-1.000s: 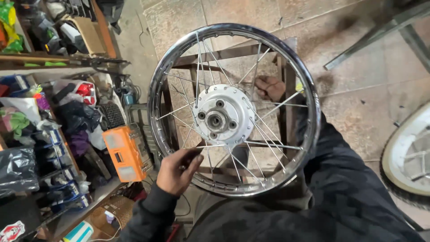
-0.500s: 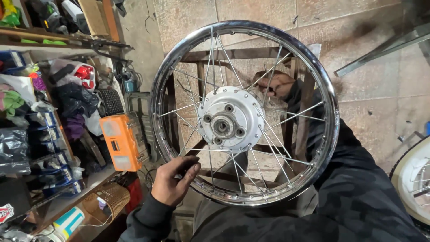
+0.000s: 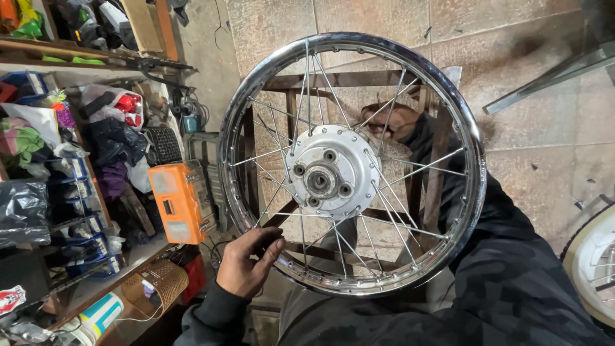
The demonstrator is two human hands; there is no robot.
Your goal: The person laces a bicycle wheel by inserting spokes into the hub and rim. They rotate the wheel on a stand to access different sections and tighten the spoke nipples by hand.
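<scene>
2 hands on spoked wheel [image 3: 333, 170]: left hand [image 3: 246, 263] at lower rim, right hand [image 3: 392, 122] behind spokes.

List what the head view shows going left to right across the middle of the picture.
Cluttered shelves → orange case → left hand on the chrome rim → wheel hub → right hand behind the spokes → second wheel at the right edge.

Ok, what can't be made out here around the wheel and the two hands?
Head view only:
- Right hand: behind spokes and hub; its fingers and grip are hidden.
- Left hand: at the chrome rim's lower edge; fingertip contact unclear.
- Wooden stand: mostly hidden by the wheel.
- Second wheel: cut off by the right edge.
</scene>
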